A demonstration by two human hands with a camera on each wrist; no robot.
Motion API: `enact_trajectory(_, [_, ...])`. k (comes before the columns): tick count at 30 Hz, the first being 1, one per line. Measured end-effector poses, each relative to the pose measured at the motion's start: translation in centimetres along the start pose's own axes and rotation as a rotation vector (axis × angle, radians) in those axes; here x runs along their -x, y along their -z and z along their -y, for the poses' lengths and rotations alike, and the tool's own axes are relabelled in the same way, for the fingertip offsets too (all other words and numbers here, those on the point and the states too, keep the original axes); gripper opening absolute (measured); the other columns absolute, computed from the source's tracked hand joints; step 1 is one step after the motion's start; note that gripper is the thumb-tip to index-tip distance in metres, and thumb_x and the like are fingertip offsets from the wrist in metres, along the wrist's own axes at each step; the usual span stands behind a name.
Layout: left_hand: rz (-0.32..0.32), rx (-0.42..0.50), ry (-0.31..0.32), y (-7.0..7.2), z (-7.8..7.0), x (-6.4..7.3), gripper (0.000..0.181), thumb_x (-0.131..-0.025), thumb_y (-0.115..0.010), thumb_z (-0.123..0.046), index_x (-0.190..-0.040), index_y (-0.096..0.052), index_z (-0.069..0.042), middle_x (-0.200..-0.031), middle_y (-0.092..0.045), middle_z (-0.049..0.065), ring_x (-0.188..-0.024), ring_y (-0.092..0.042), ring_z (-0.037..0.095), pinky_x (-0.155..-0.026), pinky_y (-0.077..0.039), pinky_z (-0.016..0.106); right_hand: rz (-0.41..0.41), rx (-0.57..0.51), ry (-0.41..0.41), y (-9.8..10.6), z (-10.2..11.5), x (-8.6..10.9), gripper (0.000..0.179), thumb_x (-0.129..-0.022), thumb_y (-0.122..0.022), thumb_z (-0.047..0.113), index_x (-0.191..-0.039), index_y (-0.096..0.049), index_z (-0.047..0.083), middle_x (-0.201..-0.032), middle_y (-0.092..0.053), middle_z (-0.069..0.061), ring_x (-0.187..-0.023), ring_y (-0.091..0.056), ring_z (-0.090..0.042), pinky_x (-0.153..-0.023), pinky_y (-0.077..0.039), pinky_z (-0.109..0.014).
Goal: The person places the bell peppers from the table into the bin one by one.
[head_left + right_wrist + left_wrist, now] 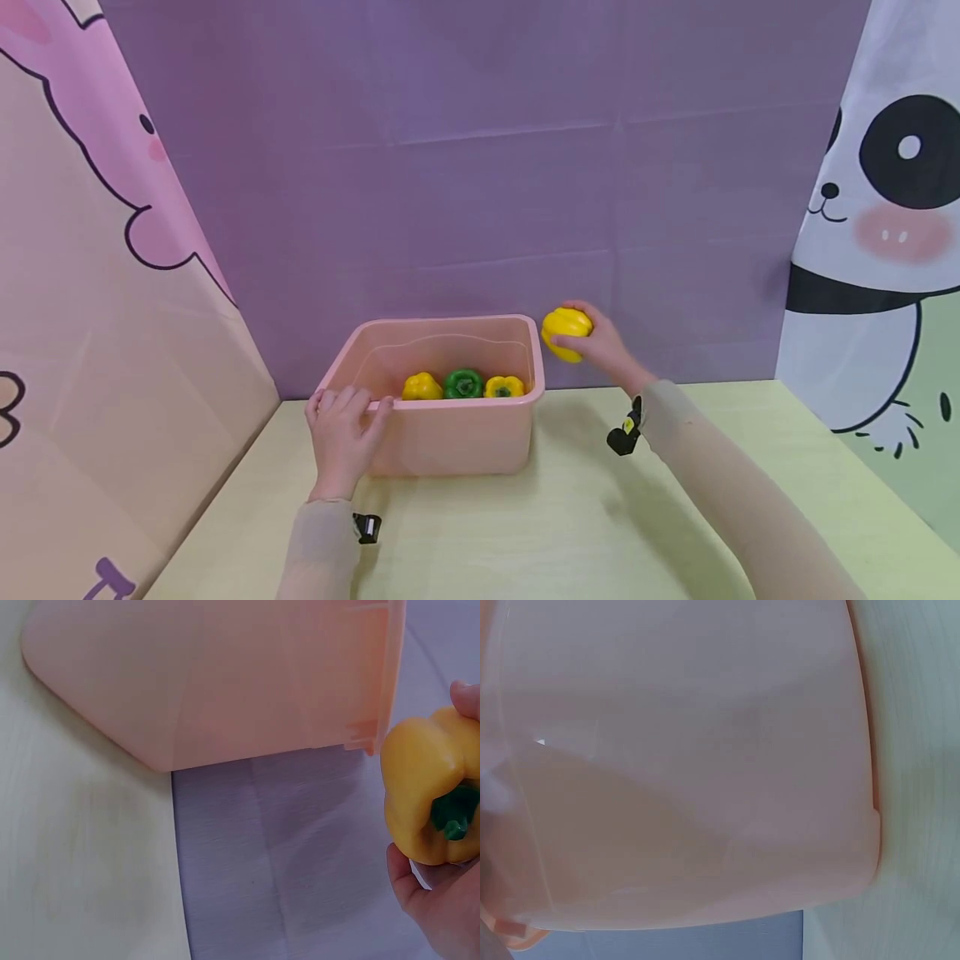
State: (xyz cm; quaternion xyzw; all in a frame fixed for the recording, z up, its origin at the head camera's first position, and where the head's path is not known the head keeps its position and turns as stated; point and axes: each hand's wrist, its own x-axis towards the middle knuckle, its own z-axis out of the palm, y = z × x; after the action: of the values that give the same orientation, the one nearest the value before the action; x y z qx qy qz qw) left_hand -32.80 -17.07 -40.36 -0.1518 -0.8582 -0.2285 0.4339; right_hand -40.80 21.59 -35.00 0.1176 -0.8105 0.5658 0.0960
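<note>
My right hand (606, 346) grips a yellow bell pepper (562, 327) in the air, just right of the pink plastic bin (453, 442) and near its rim height. In the right wrist view the green stem of that bell pepper (420, 769) shows between thumb and fingers. At the bin's front left corner, my left hand (343, 437) holds the rim, its fingers bent over the edge. Inside the bin lie a yellow bell pepper (422, 387), a green one (463, 384) and another yellow one (504, 387); the front wall hides their lower parts.
The bin stands on a pale wood-grain table (480, 542), close to a purple backdrop (487, 183). A cartoon-printed panel (97, 333) rises on the left, and a panda-printed panel (862, 350) on the right.
</note>
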Motion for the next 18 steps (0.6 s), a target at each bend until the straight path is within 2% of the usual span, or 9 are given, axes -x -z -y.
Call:
enact_trajectory(9, [0.0, -0.01, 0.001, 0.0, 0.0, 0.1, 0.032, -0.093, -0.055, -0.039, -0.079, -0.061, -0.011, -0.075, -0.055, 0.003, -0.089, -0.048, 0.032, -0.102, -0.018, 0.059, -0.006, -0.005, 0.03, -0.2, 0.8, -1.0, 0.066, -0.081, -0.078, 0.023, -0.139, -0.045, 0.016, -0.127, -0.051, -0.012, -0.104, -0.053, -0.03, -0.084, -0.049, -0.04])
enact_trajectory(18, [0.01, -0.005, 0.008, 0.1, -0.1, 0.0, 0.032, -0.093, -0.055, -0.04, -0.079, -0.061, -0.011, -0.074, -0.054, 0.003, -0.09, -0.048, 0.031, -0.103, -0.017, 0.059, 0.007, 0.006, 0.04, -0.2, 2.3, -1.5, 0.068, -0.081, -0.078, 0.02, -0.14, -0.046, 0.014, -0.128, -0.05, -0.013, -0.104, -0.052, -0.031, -0.084, -0.049, -0.041])
